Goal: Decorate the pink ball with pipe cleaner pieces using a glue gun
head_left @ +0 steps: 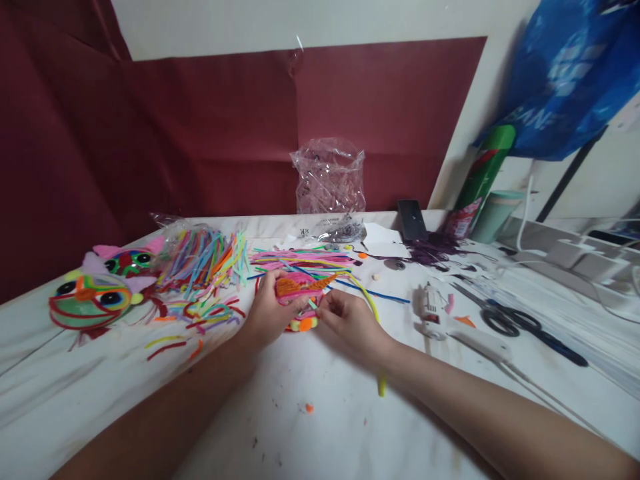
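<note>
My left hand (267, 313) is closed around a small pink and orange pipe-cleaner craft piece (299, 287) held just above the white table (320, 413). My right hand (347, 320) is right beside it, fingertips pinched on a thin strand at the piece's lower right edge. A yellow pipe cleaner (373, 313) curves past my right wrist. Behind the hands lies a spread of pink and mixed-colour pipe cleaners (300, 260).
Two finished colourful mask-like faces (93, 300) sit at the left beside a pile of cut pipe cleaners (203, 263). A glue gun (430, 307) and black scissors (520, 323) lie at the right. A clear plastic bag (330, 177), a phone (411, 219) and a green can (480, 180) stand at the back.
</note>
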Demonstrator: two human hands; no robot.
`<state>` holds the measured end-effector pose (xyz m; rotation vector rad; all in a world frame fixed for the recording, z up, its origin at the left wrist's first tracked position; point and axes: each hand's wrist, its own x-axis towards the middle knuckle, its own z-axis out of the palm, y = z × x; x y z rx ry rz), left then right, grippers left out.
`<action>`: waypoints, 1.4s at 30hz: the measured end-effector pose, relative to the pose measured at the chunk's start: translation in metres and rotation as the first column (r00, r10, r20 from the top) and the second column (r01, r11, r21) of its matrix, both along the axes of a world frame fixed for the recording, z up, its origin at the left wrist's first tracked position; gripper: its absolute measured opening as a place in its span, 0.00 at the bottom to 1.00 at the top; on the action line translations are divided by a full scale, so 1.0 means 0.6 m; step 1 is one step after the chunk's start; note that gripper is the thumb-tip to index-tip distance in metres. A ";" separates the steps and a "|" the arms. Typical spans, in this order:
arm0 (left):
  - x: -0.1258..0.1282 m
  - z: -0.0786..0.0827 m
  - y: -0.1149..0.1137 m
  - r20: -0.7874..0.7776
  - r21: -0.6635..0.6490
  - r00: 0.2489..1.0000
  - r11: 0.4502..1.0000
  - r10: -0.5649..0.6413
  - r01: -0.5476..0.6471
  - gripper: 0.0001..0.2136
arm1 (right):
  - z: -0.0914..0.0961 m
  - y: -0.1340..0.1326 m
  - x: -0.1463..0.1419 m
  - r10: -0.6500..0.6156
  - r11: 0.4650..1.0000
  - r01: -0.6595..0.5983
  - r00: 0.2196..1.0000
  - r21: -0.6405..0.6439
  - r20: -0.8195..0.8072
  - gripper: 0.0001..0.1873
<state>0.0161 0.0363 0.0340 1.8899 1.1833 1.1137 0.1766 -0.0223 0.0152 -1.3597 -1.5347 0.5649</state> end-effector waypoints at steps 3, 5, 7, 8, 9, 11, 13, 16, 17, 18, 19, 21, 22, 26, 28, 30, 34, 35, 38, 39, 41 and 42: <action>0.001 0.005 -0.005 0.016 -0.037 1.000 0.999 -0.011 0.012 0.24 | -0.001 0.006 0.001 0.037 0.995 -0.056 0.976 -0.082 -0.214 0.06; 0.000 0.007 -0.008 0.017 -0.050 1.000 0.998 -0.023 0.024 0.24 | 0.001 0.009 0.001 0.061 0.982 -0.116 0.941 -0.146 -0.333 0.07; 0.000 0.008 -0.009 0.018 -0.058 0.999 0.998 -0.029 0.030 0.24 | 0.002 0.011 0.003 0.078 0.969 -0.159 0.921 -0.186 -0.381 0.08; 0.000 0.007 -0.009 0.023 -0.054 0.999 0.998 -0.028 0.030 0.24 | 0.002 0.012 0.004 0.084 0.966 -0.171 0.917 -0.193 -0.389 0.08; 0.000 0.006 -0.008 0.029 -0.045 0.999 0.999 -0.025 0.027 0.24 | 0.002 0.012 0.004 0.087 0.963 -0.180 0.912 -0.199 -0.401 0.09; 0.000 0.002 -0.003 0.035 -0.015 0.999 1.000 -0.009 0.010 0.24 | 0.001 0.013 0.005 0.087 0.962 -0.185 0.905 -0.202 -0.417 0.10; 0.000 -0.005 0.004 0.037 0.004 0.999 1.000 0.004 -0.004 0.24 | -0.001 0.014 0.005 0.079 0.966 -0.174 0.906 -0.194 -0.417 0.11; -0.001 -0.015 0.015 0.044 0.004 0.999 1.000 -0.006 0.006 0.25 | -0.003 0.016 0.003 0.064 0.977 -0.137 0.917 -0.162 -0.393 0.10; -0.002 -0.016 0.018 0.045 0.003 0.999 1.000 -0.014 0.014 0.25 | -0.003 0.016 0.003 0.060 0.981 -0.126 0.922 -0.149 -0.383 0.09; -0.004 -0.016 0.019 0.042 0.008 0.999 1.000 -0.020 0.020 0.25 | -0.003 0.017 0.002 0.059 0.983 -0.118 0.926 -0.138 -0.373 0.09; -0.005 -0.014 0.019 0.034 0.015 0.999 1.000 -0.024 0.024 0.24 | -0.003 0.018 0.002 0.060 0.985 -0.115 0.929 -0.129 -0.365 0.09; -0.008 -0.007 0.017 0.022 0.026 0.999 0.999 -0.046 0.045 0.20 | -0.003 0.019 0.001 0.065 0.986 -0.115 0.934 -0.123 -0.353 0.09; -0.010 -0.002 0.015 0.020 0.023 0.998 0.998 -0.065 0.065 0.17 | -0.003 0.020 0.001 0.065 0.986 -0.115 0.935 -0.124 -0.349 0.09; -0.012 0.011 0.009 0.048 -0.015 0.991 0.992 -0.128 0.129 0.16 | -0.003 0.021 0.002 0.067 0.985 -0.118 0.934 -0.124 -0.352 0.10; -0.013 0.012 0.006 0.065 -0.040 0.986 0.987 -0.152 0.155 0.19 | -0.002 0.021 0.001 0.075 0.984 -0.126 0.931 -0.124 -0.357 0.10; -0.013 0.010 0.004 0.078 -0.073 0.981 0.980 -0.179 0.185 0.24 | -0.001 0.020 0.001 0.079 0.983 -0.132 0.928 -0.124 -0.365 0.10; -0.016 0.009 -0.004 0.087 -0.137 0.978 0.970 -0.189 0.200 0.33 | -0.001 0.019 -0.001 0.076 0.984 -0.132 0.921 -0.122 -0.383 0.09; -0.016 0.010 -0.006 0.090 -0.156 0.978 0.967 -0.191 0.203 0.34 | -0.001 0.019 -0.001 0.076 0.984 -0.132 0.919 -0.121 -0.387 0.09; -0.020 0.017 -0.009 0.095 -0.201 0.969 0.949 -0.229 0.244 0.35 | -0.003 0.018 -0.002 0.080 0.983 -0.138 0.915 -0.119 -0.396 0.08; -0.022 0.019 -0.009 0.099 -0.200 0.962 0.942 -0.254 0.269 0.34 | -0.003 0.018 -0.002 0.082 0.983 -0.140 0.914 -0.120 -0.398 0.08; -0.026 0.020 -0.005 0.116 -0.182 0.950 0.934 -0.291 0.309 0.28 | -0.004 0.017 -0.002 0.085 0.982 -0.145 0.912 -0.121 -0.400 0.08; -0.029 0.020 -0.002 0.131 -0.170 0.945 0.933 -0.298 0.318 0.24 | -0.004 0.017 -0.002 0.086 0.982 -0.146 0.912 -0.122 -0.401 0.08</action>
